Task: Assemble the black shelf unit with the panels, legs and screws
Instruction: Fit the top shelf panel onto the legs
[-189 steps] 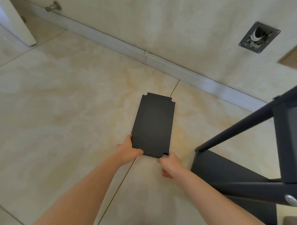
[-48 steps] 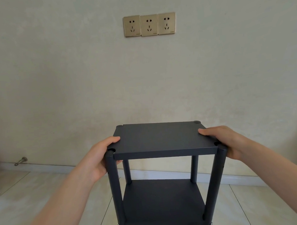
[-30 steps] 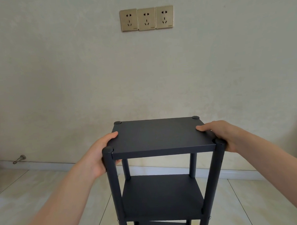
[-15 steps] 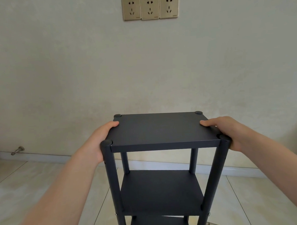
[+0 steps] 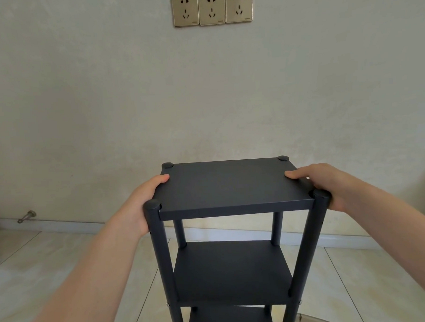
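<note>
the black shelf unit (image 5: 230,233) is being held upright on the tiled floor (image 5: 65,264), close to the wall. the top panel (image 5: 229,184) is being seated between four round legs (image 5: 159,248), level with their capped ends. a middle panel (image 5: 232,272) and a lower one are being carried below it. the top panel's left edge is being grasped by the left hand (image 5: 145,202), thumb on top, fingers hidden beneath. its right edge is being clasped likewise by the right hand (image 5: 324,182). assembly is being judged nearly complete, with only the fastening of the top perhaps being left. matt flat panels and smooth tubular legs are being shown, and small silver screws (image 5: 167,305) at the middle panel's near corners.
</note>
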{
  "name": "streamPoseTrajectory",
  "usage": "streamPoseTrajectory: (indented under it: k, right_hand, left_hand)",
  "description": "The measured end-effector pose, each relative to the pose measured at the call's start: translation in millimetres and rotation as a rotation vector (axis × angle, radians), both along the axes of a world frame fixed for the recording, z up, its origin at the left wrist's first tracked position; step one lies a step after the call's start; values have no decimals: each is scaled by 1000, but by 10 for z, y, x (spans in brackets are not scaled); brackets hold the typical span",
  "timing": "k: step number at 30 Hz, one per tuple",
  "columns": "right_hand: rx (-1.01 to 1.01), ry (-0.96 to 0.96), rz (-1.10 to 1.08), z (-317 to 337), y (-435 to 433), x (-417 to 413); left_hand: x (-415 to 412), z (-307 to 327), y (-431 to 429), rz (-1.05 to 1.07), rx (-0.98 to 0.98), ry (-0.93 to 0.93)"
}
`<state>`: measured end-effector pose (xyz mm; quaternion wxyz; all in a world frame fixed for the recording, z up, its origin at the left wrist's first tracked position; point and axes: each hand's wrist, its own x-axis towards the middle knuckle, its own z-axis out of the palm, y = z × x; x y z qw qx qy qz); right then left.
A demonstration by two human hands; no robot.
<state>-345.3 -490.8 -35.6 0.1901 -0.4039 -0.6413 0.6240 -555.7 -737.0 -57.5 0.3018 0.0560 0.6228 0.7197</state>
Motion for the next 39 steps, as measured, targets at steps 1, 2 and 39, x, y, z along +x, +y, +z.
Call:
streamPoseTrajectory:
  k: [1,2,39]
  right_hand:
    - [-5,-3,6,-10,1,5]
    - [-17,-4,14,-21,-4,15]
    - [-257,453,-304,-440,-776,-250]
  left_hand:
    - [-1,-39,-6,-10,-8,-7]
    - [7,-76,-19,-21,-19,-14]
    - [152,-474,-185,314,-207,171]
